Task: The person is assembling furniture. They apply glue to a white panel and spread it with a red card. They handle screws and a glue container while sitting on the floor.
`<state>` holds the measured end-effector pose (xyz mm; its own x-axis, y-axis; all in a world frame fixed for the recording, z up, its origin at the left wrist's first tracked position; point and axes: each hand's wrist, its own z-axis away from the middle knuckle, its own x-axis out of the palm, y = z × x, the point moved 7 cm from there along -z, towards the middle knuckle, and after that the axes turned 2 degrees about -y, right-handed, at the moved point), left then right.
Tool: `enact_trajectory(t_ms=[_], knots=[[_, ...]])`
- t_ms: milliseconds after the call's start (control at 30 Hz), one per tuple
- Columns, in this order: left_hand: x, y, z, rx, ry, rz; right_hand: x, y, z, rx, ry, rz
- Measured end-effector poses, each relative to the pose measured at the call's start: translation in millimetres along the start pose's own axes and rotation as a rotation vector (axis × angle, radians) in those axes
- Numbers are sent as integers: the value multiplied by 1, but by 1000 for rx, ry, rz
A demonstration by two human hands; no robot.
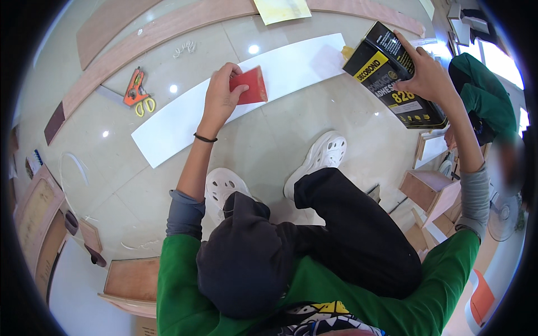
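A flat red rectangular piece (pixel 249 87), like a spreader, is pinched between the thumb and fingers of my left hand (pixel 221 92). It is held over a long white panel (pixel 190 124) lying on the floor. My right hand (pixel 426 78) grips a black and yellow rectangular glue can (pixel 386 78) from its side. The can is tilted to the left, its top near the panel's right end. Something yellowish shows at the can's top left (pixel 347 53); whether it is pouring out I cannot tell.
Orange-handled cutters (pixel 135 88) and yellow-handled scissors (pixel 145 106) lie left of the panel. Beyond it stretches a long wooden strip (pixel 168 35), with a pale yellow sheet (pixel 283 10). Another person in green (pixel 485 89) is at the right, near wooden box parts (pixel 428 190).
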<state>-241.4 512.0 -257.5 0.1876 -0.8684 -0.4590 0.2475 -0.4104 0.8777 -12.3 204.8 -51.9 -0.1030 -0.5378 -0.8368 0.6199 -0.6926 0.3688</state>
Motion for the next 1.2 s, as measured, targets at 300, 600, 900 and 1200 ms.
enact_trajectory(t_ms=[300,600,900,1200], knots=[[-3,78,-41,355,140,245,-3,-3,-9,-45,-88,18],[79,105,-107,518,50,-44,-5,-3,-17,-60,-101,16],[117,115,-121,568,21,-112,-5,-3,-19,-16,-189,1],[126,117,-129,641,43,-156,-2,1,-15,-35,-113,-7]])
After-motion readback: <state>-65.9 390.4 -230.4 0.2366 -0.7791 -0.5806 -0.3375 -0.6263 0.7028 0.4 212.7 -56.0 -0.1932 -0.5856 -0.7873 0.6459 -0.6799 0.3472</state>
